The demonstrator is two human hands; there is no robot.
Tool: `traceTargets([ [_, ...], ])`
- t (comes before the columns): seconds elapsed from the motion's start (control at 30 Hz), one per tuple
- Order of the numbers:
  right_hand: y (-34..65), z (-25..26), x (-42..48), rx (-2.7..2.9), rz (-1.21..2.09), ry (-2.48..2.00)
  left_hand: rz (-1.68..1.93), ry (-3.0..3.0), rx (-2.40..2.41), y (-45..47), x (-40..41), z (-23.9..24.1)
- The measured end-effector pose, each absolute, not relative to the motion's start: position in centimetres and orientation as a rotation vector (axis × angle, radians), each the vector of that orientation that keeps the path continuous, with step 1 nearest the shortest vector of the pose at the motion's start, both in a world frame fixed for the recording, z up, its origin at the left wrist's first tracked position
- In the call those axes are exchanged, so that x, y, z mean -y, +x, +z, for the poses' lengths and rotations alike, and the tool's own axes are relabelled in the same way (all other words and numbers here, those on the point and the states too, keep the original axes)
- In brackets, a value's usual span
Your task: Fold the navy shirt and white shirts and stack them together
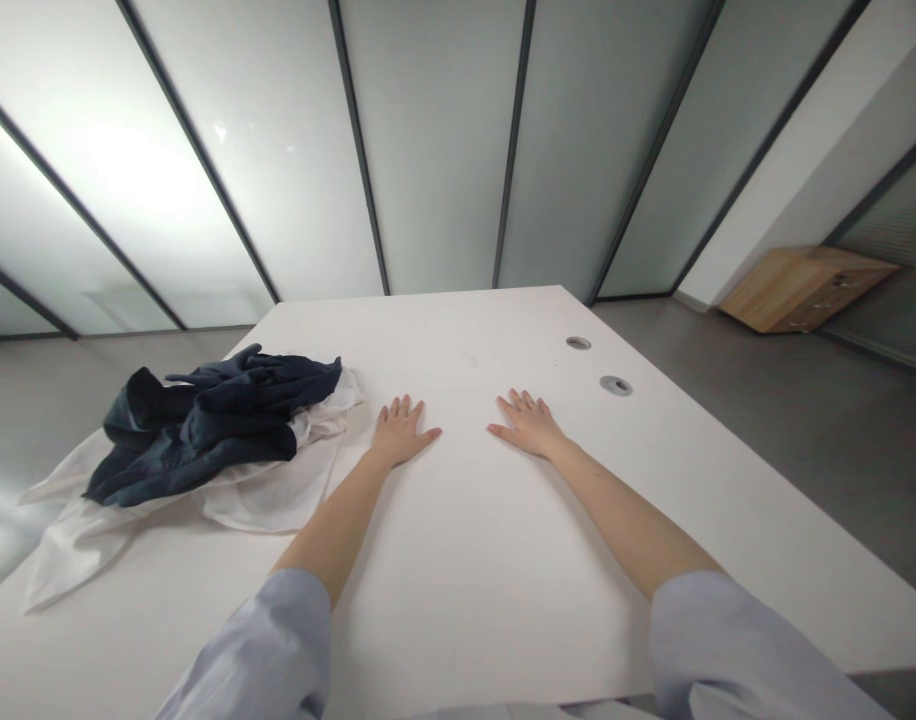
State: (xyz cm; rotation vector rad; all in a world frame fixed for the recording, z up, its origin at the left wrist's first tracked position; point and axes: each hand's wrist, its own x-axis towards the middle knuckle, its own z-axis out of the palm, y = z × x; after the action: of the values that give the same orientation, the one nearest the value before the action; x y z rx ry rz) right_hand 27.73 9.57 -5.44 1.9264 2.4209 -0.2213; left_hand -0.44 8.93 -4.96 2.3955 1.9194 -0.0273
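My left hand (399, 431) lies flat on the white table (465, 560), palm down with its fingers spread. Opposite it, my right hand (528, 424) rests the same way, holding nothing. A strip of bare tabletop separates the two thumbs. Left of my left hand is a crumpled heap of cloth: a dark navy garment (225, 420) lies bunched on top of a white garment (278, 500). The white one spreads out beneath and partly hangs past the table's left edge. My left hand is near this heap but apart from it.
Two round cable grommets (615, 385) are set in the tabletop on the right. Frosted glass panels (435, 140) with dark frames stand behind the table. A wooden drawer cabinet (807, 288) sits on the grey floor at the far right.
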Motion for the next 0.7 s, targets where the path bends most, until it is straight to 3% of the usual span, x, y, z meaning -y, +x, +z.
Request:
traceTargets([
  [0.7,27.71,-5.31,-9.50,-2.433,-0.232,1.923,-0.025,2.394,-1.918,-0.52,-8.95,-4.98],
])
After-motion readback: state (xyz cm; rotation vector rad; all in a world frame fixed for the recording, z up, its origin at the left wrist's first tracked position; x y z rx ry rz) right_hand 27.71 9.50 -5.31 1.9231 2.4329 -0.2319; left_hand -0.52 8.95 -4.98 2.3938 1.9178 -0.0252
